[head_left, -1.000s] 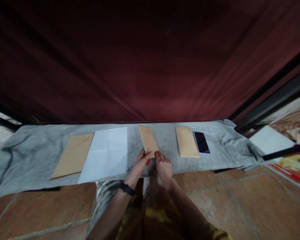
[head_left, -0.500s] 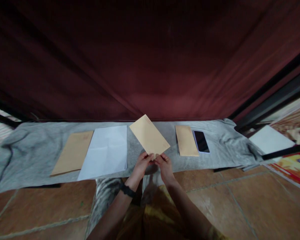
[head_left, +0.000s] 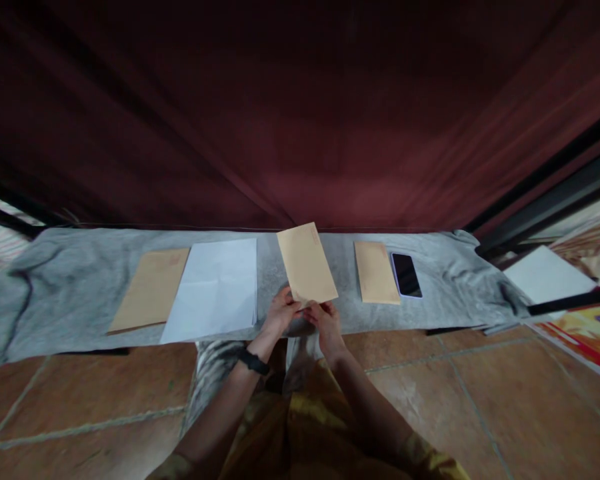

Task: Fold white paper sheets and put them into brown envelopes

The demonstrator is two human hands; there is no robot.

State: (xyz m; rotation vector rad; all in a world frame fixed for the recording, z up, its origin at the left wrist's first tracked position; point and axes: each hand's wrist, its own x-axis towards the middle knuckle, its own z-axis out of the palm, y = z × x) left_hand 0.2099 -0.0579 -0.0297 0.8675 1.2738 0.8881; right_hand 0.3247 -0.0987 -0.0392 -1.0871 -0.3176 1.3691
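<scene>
A tan paper envelope (head_left: 307, 263) with small red print is held up in front of me, over the grey cloth. My left hand (head_left: 283, 311) grips its lower left corner. My right hand (head_left: 324, 320) is closed on its lower edge, the fingers close beside those of the left. To the left lie a stack of white paper sheets (head_left: 213, 290) and a larger brown envelope (head_left: 150, 290). On the right, another tan envelope or small pile of them (head_left: 377, 272) lies flat beside a smartphone (head_left: 407, 275).
Grey cloth (head_left: 445, 293) covers the narrow bench. A dark red curtain (head_left: 300, 133) hangs behind it. At the far right are a black metal frame (head_left: 555, 210), a white sheet (head_left: 547, 273) and a red printed package (head_left: 593, 333). Tiled floor (head_left: 430, 393) lies below.
The held envelope has turned to stand more upright. My left hand has slid from the bottom corner up to the lower left one; my right hand stays at the bottom.
</scene>
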